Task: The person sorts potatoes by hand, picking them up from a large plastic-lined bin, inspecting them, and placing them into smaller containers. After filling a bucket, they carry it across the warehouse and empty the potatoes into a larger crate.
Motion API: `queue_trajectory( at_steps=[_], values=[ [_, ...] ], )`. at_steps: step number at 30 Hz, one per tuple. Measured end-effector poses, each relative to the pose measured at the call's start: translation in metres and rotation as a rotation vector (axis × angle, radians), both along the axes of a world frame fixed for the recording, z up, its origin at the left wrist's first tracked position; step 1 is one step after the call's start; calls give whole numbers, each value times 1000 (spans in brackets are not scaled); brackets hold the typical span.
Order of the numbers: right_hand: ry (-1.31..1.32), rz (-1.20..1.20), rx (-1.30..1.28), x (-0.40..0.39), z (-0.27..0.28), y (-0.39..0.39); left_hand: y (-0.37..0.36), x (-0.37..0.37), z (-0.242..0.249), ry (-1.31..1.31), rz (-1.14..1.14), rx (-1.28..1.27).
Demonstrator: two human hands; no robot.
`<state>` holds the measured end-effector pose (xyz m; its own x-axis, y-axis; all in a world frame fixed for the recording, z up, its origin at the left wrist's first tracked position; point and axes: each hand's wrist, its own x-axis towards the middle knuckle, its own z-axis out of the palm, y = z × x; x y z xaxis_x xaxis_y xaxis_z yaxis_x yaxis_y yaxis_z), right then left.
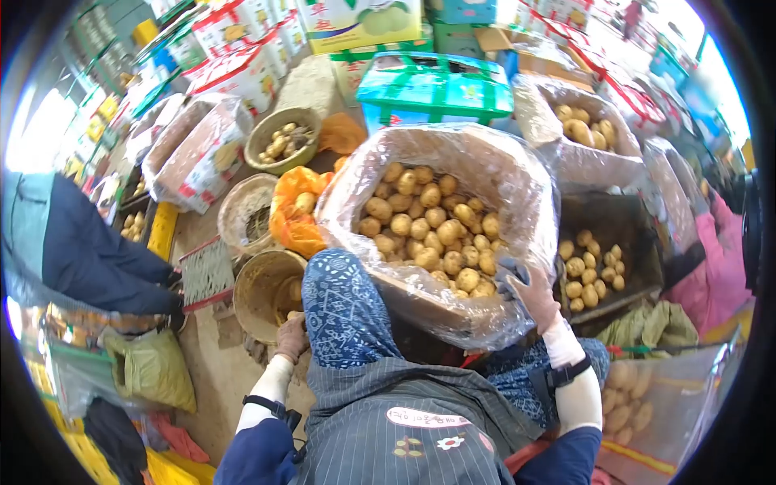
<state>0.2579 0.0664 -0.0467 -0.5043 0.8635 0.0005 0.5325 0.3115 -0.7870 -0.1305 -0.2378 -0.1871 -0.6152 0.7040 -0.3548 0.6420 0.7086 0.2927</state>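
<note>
My left hand (293, 338), in a brownish glove, is closed at the rim of a tan bucket (249, 301) beside my knee. A small yellowish potato (296, 315) shows at its fingertips. Inside that bucket a few more potatoes are partly visible. In front of me stands a large box lined with clear plastic (477, 323), holding many potatoes (428, 230). My right hand (529, 293), gloved with grey-blue over the fingers, reaches across the box's right edge. Its fingers look spread by the potatoes there, with no potato visible in them.
To the right is a dark crate (638, 283) with potatoes, and behind it another lined box (594, 162). An orange mesh bag (295, 206), a basin of potatoes (263, 133) and a pale bucket (230, 214) stand left. Blue carton (436, 89) ahead; people are at both sides.
</note>
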Motion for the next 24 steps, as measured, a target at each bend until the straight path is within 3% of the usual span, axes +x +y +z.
queue_trajectory(
  at_steps=[2, 4, 6, 7, 8, 9, 10, 12, 13, 14, 16, 18, 20, 22, 24],
  values=[
    [-31, 85, 522, 13, -32, 15, 8, -4, -9, -16, 3, 51],
    [-33, 8, 479, 20, -30, 16, 4, -16, -46, -31, 22, 106],
    [-26, -53, 437, 24, -24, 19, -14, -49, -142, -512, 165, 811],
    [-64, -130, 304, 27, -16, 19, -22, -75, -178, -508, 59, 795],
    [-101, -208, 169, 32, -13, 18, -23, -85, -178, -593, 298, 626],
    [-144, -158, 221, 42, -23, 23, -12, -75, -132, -718, 386, 535],
    [-146, -181, 223, 47, -35, 22, 6, -52, -49, -841, 465, 442],
    [-319, -164, 330, 59, -55, 23, 24, -59, -2, -465, 144, 324],
    [-274, -119, 340, 63, -65, 25, 36, -58, 33, -315, 54, 401],
    [-301, -126, 114, 59, -48, 20, 48, -60, 57, -162, -27, 474],
    [-256, -140, 163, 61, -51, 18, 60, -93, 71, -49, 72, 607],
    [-232, -157, 16, 71, -62, 30, 87, -97, 112, 122, 27, 726],
    [-198, -96, 108, 80, -81, 34, 128, -90, 158, 140, -145, 785],
    [-236, -89, 90, 78, -62, 29, 173, -67, 199, 152, -279, 705],
    [-315, -79, 86, 78, -43, 28, 218, -51, 203, 6, -338, 663]
  ],
)
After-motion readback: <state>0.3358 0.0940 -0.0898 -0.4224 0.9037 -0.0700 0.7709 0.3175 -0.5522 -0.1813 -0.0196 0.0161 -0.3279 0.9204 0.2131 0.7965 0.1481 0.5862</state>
